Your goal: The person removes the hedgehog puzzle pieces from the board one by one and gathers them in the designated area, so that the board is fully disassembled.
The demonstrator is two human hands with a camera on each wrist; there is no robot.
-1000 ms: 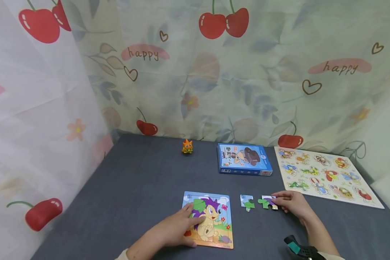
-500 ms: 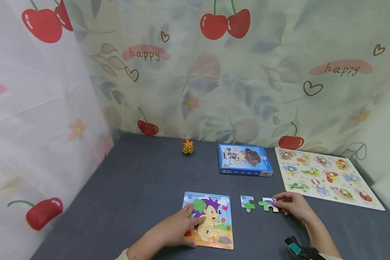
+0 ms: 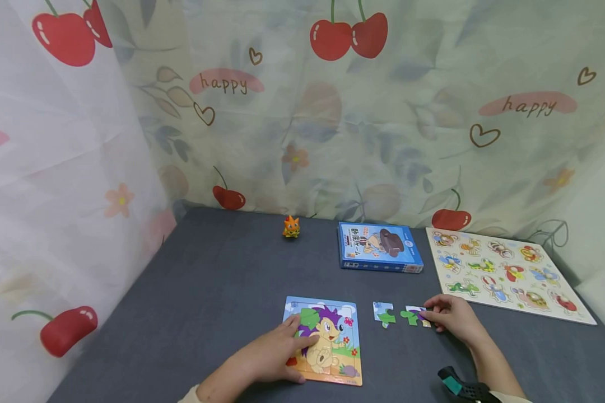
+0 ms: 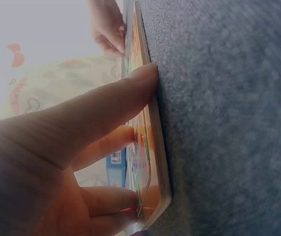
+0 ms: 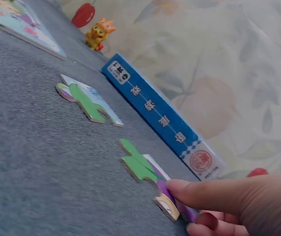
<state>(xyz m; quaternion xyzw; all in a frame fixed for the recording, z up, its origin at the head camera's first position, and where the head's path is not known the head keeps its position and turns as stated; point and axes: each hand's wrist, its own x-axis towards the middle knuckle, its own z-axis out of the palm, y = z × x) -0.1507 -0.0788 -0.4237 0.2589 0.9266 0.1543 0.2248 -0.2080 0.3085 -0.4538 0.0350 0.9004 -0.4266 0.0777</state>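
Observation:
A jigsaw puzzle [image 3: 333,358] with a purple-haired hedgehog lies flat in its frame on the dark table. My left hand [image 3: 272,350] rests on its left side with fingers spread. In the left wrist view the thumb [image 4: 142,81] touches the board's near edge while other fingertips lie on its face. To the right, my right hand [image 3: 455,320] pinches the right edge of a green, purple and white puzzle piece [image 5: 139,168], which is at table level. Left of that piece lies a second, blue and green puzzle piece [image 3: 383,312], apart from it and untouched.
A blue game box [image 3: 380,248] lies behind the loose pieces. A board with insect pictures [image 3: 509,274] lies at the right, close to my right hand. At the back stands a small orange and yellow figurine [image 3: 291,227]. A patterned curtain [image 3: 302,112] hangs behind the table.
Almost nothing differs. The right hand and its puzzle piece shift very slightly, and the left hand stays on the jigsaw puzzle.

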